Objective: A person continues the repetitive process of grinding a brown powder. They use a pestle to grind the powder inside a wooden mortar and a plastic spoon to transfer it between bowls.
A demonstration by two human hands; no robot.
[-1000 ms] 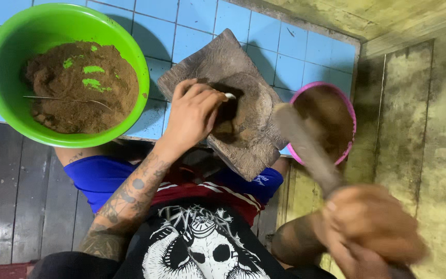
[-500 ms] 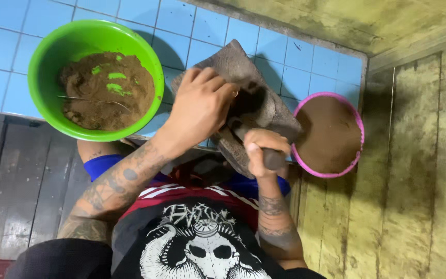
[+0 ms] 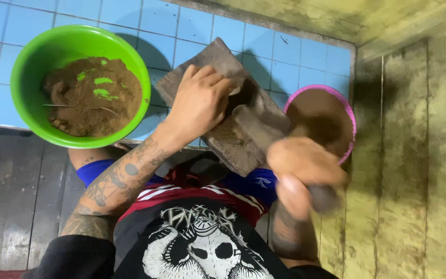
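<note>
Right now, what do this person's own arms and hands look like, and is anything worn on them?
Both hands are bare: no gloves, rings or watch show. The left hand is sharp in the picture, and its forearm is covered in dark tattoos from wrist to elbow. The right hand is blurred, so fine detail is lost; its forearm also seems to carry dark markings. No sleeve reaches either forearm.

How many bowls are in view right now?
2: a green bowl on the blue tiles at upper left, and a pink-rimmed bowl right of the stone slab.
</note>
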